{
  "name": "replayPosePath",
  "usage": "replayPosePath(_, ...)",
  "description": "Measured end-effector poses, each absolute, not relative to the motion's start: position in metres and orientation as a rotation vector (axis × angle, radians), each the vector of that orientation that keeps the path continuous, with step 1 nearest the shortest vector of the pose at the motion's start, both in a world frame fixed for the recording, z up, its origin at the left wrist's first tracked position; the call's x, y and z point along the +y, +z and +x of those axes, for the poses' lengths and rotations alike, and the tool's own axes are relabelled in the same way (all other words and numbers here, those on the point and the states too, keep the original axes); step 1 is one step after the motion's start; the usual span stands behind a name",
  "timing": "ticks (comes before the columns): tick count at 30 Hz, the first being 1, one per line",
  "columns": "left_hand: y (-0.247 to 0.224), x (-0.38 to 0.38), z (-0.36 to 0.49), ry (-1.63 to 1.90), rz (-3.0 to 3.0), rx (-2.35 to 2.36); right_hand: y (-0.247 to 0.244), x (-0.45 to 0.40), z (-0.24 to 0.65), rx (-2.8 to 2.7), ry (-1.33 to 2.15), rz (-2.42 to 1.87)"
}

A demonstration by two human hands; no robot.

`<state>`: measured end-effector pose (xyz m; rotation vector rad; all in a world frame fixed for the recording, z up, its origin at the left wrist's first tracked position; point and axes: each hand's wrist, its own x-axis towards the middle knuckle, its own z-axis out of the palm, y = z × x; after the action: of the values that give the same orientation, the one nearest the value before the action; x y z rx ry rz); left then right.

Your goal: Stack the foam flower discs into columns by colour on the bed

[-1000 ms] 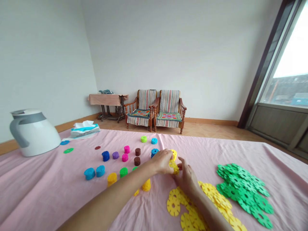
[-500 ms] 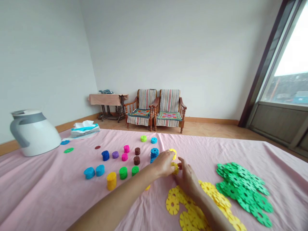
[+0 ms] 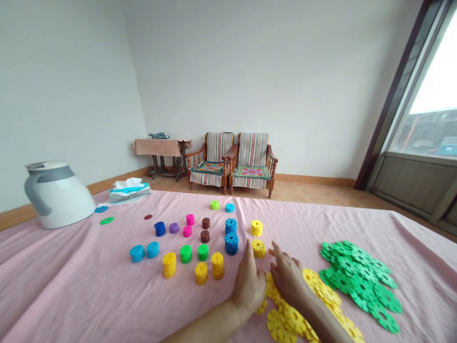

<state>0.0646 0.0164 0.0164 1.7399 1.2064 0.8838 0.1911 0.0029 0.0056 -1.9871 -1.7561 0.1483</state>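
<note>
Just in front of my hands stands a short stack of yellow notched discs [image 3: 258,248], with a second yellow stack [image 3: 256,227] behind it. To the near left of the front stack is my left hand [image 3: 249,283], fingers stretched forward and nothing seen in them. My right hand [image 3: 286,269] is on its right side, fingers apart and pointing at the stack. Under and beside my right wrist spreads a loose pile of yellow discs [image 3: 323,288]. Blue disc stacks [image 3: 231,244] stand left of the yellow ones.
Further left are small stacks: yellow [image 3: 169,265], green [image 3: 185,254], light blue [image 3: 137,253], pink [image 3: 187,231] and brown [image 3: 204,236]. A green disc pile [image 3: 360,276] lies right. A white jug [image 3: 59,197] and tissue box [image 3: 129,190] stand at the left on the pink cloth [image 3: 89,286].
My left hand has drawn back toward me from the rear yellow stack, uncovering it and the blue and yellow stacks. My right hand has shifted slightly right.
</note>
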Motion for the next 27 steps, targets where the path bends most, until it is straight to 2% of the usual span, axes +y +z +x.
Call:
replayPosePath(8,0.020,0.020,0.066,0.824,1.800,1.197,-0.006,0.007,0.191,-1.754,0.108,-1.935)
replayPosePath(14,0.007,0.030,0.060,1.015,1.827,1.155,0.005,-0.009,0.203,-1.695,0.065,-1.667)
replayPosePath(22,0.026,0.021,0.055,1.445,1.716,0.885,0.028,-0.054,0.174,-2.396,0.067,-1.431)
replayPosePath(27,0.022,0.025,0.055,1.445,1.671,0.867,0.025,-0.052,0.178,-2.372,0.004,-1.403)
